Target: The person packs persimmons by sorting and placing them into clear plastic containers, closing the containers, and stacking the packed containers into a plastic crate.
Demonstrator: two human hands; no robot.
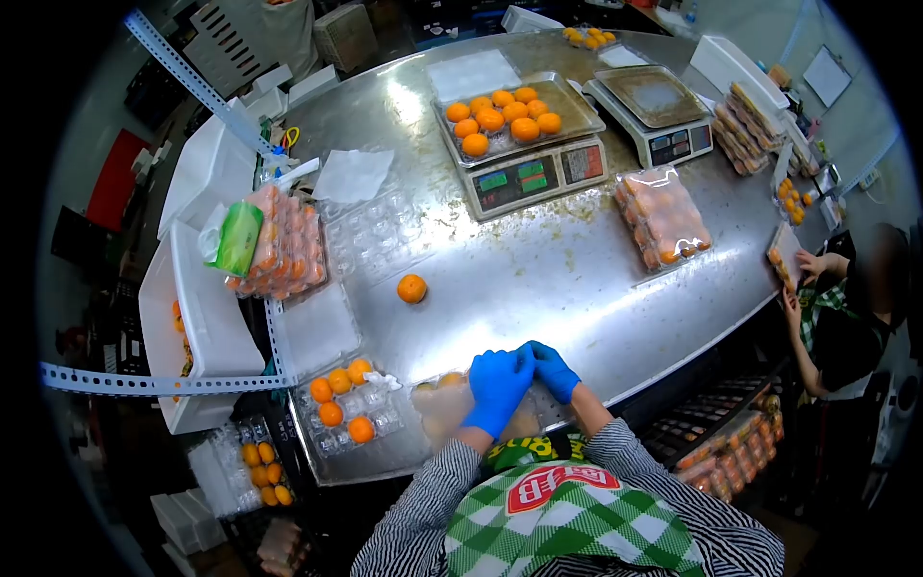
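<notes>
Covered tray (436, 409) at near edge of table (519, 298); left hand (497, 389) and right hand (555, 371) meet, grip unclear; covering looks underway, calling for steadiness.

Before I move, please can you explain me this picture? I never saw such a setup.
There is no robot here. One camera, worn on a person's head, looks down at two blue-gloved hands, left and right. They meet above a covered pack; whether the fingers hold anything is hidden. On the metal table lie one loose orange fruit, a partly filled tray, and a wrapped pack. Farther back, a scale carries more fruit. Another person works at right.
</notes>
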